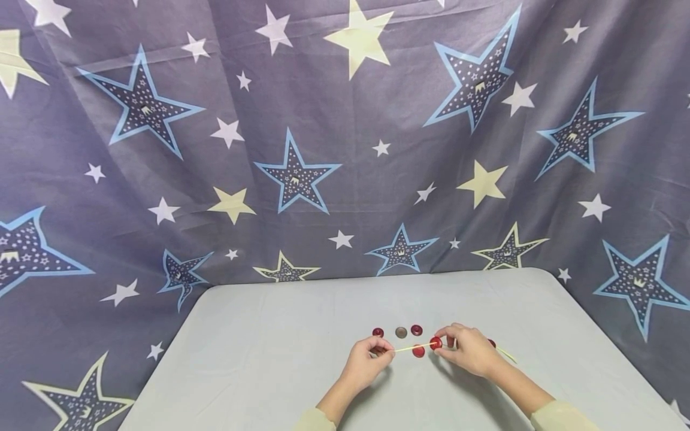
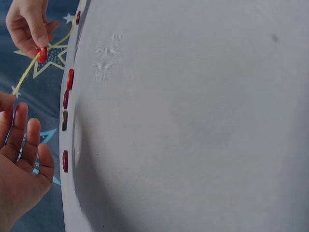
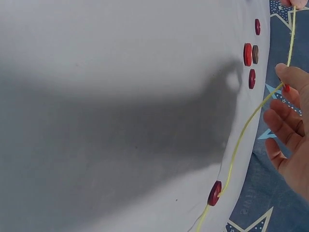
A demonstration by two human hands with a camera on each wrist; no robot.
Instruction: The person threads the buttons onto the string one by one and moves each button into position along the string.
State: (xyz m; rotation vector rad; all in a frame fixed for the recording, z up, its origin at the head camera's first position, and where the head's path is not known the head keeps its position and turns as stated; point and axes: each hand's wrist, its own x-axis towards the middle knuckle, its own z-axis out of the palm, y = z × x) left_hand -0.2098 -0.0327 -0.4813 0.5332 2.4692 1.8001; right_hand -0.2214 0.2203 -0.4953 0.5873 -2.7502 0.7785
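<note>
My left hand [image 1: 366, 362] pinches a yellow string [image 1: 406, 348] between thumb and forefinger. To its right, my right hand [image 1: 469, 352] pinches a bright red button [image 1: 435, 343] that sits on the string, above the table. The string runs taut between the two hands. Past the right hand it curves down to a dark red button [image 3: 215, 193] on the table, which it appears to pass through. In the left wrist view the other fingers of the left hand [image 2: 24, 164] are loosely spread, holding nothing.
On the pale table [image 1: 259, 359] lie a dark red button [image 1: 378, 332], a brownish button [image 1: 401, 332], another dark red button [image 1: 417, 330] and a bright red button [image 1: 418, 351], beyond and between the hands. A star-patterned cloth [image 1: 323, 227] hangs behind the table.
</note>
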